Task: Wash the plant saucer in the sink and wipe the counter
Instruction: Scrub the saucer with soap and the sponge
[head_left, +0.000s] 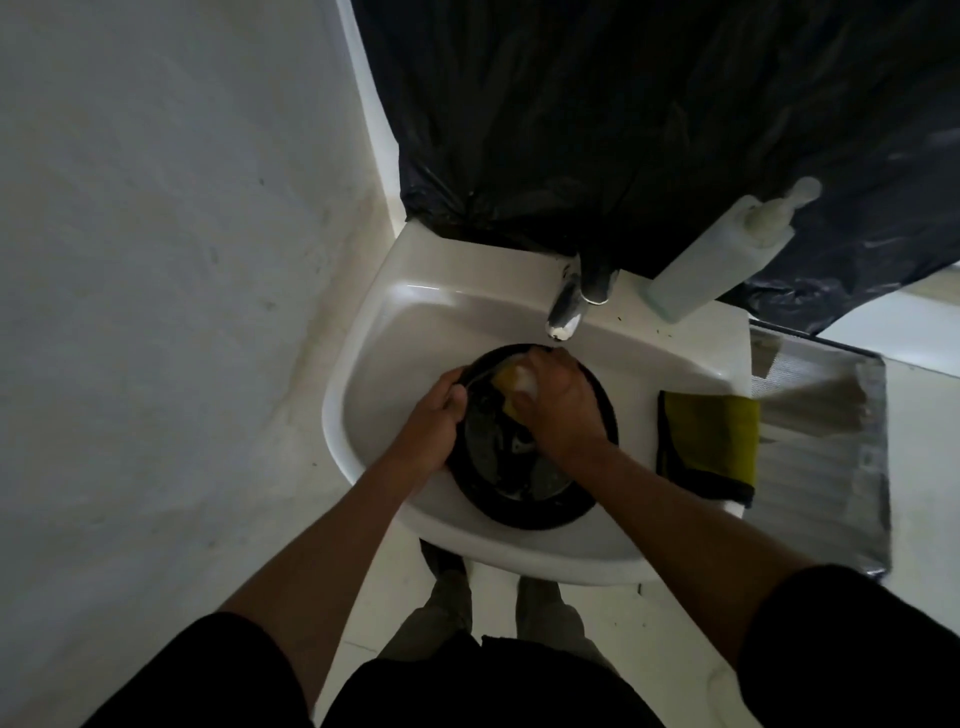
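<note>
Your 2 forearms (322, 545) in short black sleeves (197, 670) reach down into the sink (363, 322). Left hand (431, 415) curls its fingers over the left rim of the black plant saucer (519, 499), which sits inside the sink basin. Right hand (561, 410) clenches a foamy yellow sponge (511, 382), pressed on the saucer's far part, just below the faucet (563, 306) at the sink's back. Yellow cloth (711, 436) with dark edging lies folded on the sink's right ledge. Soap bottle (717, 260) stands at the sink's back right corner. Black plastic sheet (623, 130) hangs behind the sink.
</note>
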